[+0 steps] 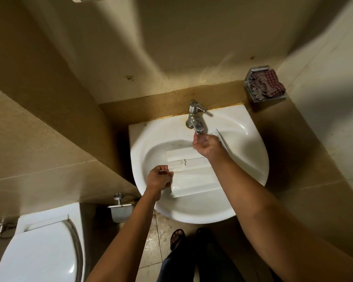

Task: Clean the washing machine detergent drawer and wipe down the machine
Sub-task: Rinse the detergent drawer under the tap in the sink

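Head camera shows me the drawer [192, 180] lying in the sink [251, 127], my left hand [158, 178] gripping its left end, my right hand [207, 146] cupped loose under the tap [196, 119], holding nothing. I judge rinsing underway; wiping the machine is left.

dim yellowish light, deep shadows beside the basin [253, 159], wide-angle bending at edges

White detergent drawer [194, 176] across sink [251, 143]

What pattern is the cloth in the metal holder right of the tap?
The cloth is dark red-and-white checked; the head view shows it.
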`<move>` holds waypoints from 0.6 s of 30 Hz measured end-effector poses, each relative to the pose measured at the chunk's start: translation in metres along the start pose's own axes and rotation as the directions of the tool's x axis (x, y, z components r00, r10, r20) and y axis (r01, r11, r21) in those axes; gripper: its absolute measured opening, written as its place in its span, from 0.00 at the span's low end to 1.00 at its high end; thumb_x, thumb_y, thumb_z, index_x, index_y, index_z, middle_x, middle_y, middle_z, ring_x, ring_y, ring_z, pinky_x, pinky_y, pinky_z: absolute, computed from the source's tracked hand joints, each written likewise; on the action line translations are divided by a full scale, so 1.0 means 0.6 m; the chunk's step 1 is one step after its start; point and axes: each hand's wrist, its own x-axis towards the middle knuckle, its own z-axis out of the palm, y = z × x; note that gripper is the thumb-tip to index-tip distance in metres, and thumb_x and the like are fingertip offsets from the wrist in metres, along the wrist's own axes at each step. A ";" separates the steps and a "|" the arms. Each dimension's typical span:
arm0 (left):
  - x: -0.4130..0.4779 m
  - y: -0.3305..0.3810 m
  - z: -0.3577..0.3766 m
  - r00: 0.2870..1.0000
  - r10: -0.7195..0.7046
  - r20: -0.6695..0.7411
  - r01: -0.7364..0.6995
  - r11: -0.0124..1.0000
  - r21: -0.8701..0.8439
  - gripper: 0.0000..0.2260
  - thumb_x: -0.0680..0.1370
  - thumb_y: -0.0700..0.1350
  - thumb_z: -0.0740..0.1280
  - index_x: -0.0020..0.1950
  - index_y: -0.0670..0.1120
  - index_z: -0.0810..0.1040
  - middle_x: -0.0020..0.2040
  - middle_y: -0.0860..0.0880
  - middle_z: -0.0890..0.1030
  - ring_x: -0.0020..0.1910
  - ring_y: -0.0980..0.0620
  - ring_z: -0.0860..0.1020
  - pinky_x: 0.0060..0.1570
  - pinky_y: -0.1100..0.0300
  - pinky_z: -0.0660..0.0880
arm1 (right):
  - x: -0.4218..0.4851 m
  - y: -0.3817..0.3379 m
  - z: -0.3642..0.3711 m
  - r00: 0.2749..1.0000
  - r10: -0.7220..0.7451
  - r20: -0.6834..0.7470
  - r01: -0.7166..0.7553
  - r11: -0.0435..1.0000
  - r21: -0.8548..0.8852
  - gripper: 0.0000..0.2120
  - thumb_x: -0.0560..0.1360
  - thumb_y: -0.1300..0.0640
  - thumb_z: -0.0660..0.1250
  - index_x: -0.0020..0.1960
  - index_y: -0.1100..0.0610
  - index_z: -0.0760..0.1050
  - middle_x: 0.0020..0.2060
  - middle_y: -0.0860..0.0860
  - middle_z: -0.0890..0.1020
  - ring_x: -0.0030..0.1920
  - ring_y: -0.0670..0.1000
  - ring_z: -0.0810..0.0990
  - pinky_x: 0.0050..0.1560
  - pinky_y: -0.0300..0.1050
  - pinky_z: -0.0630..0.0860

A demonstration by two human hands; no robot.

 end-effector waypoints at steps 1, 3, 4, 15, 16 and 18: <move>0.001 -0.001 0.000 1.000 -0.002 -0.001 0.002 1.000 0.002 0.10 0.76 0.32 0.68 0.43 0.46 0.74 0.39 0.47 0.77 0.40 0.49 0.75 0.38 0.59 0.77 | -0.004 -0.004 -0.002 1.000 0.013 -0.011 -0.013 1.000 -0.006 0.08 0.79 0.69 0.55 0.44 0.66 0.72 0.41 0.57 0.77 0.38 0.52 0.76 0.37 0.41 0.71; 0.002 -0.002 -0.001 1.000 -0.007 0.000 0.007 1.000 0.000 0.10 0.76 0.32 0.68 0.43 0.46 0.74 0.39 0.47 0.77 0.40 0.49 0.75 0.39 0.58 0.77 | -0.013 -0.008 -0.006 0.999 0.033 -0.027 -0.035 0.998 -0.054 0.09 0.79 0.69 0.54 0.44 0.68 0.72 0.39 0.58 0.77 0.38 0.53 0.75 0.37 0.41 0.73; 0.001 -0.001 -0.001 1.000 -0.009 0.004 0.009 1.000 -0.003 0.10 0.76 0.31 0.68 0.43 0.46 0.74 0.39 0.47 0.77 0.39 0.49 0.75 0.39 0.58 0.77 | -0.021 -0.008 -0.009 0.999 0.040 -0.017 -0.042 0.995 -0.088 0.10 0.79 0.69 0.53 0.43 0.68 0.71 0.37 0.57 0.76 0.36 0.52 0.75 0.34 0.40 0.72; 0.006 -0.006 0.000 1.000 -0.017 0.015 0.017 1.000 -0.010 0.12 0.76 0.28 0.63 0.45 0.46 0.74 0.40 0.46 0.79 0.39 0.50 0.77 0.40 0.57 0.77 | -0.103 0.090 -0.157 0.798 -0.204 0.567 0.241 -0.754 -0.611 0.26 0.83 0.52 0.49 0.74 0.68 0.55 0.75 0.62 0.57 0.76 0.58 0.53 0.74 0.47 0.49; 0.008 -0.007 0.000 1.000 -0.017 0.013 0.017 1.000 -0.002 0.12 0.75 0.29 0.64 0.45 0.46 0.75 0.42 0.44 0.80 0.40 0.48 0.78 0.43 0.54 0.79 | -0.098 0.097 -0.167 0.814 -0.184 0.551 0.206 -0.795 -0.570 0.29 0.82 0.49 0.44 0.76 0.66 0.49 0.77 0.61 0.49 0.77 0.57 0.45 0.75 0.48 0.44; 0.011 -0.008 0.001 1.000 -0.007 -0.005 0.007 1.000 0.021 0.11 0.75 0.29 0.64 0.45 0.46 0.76 0.44 0.43 0.81 0.43 0.46 0.78 0.49 0.48 0.80 | -0.085 0.102 -0.162 0.793 -0.245 0.558 0.160 -0.800 -0.579 0.35 0.78 0.43 0.34 0.77 0.66 0.46 0.77 0.61 0.46 0.77 0.56 0.42 0.74 0.46 0.39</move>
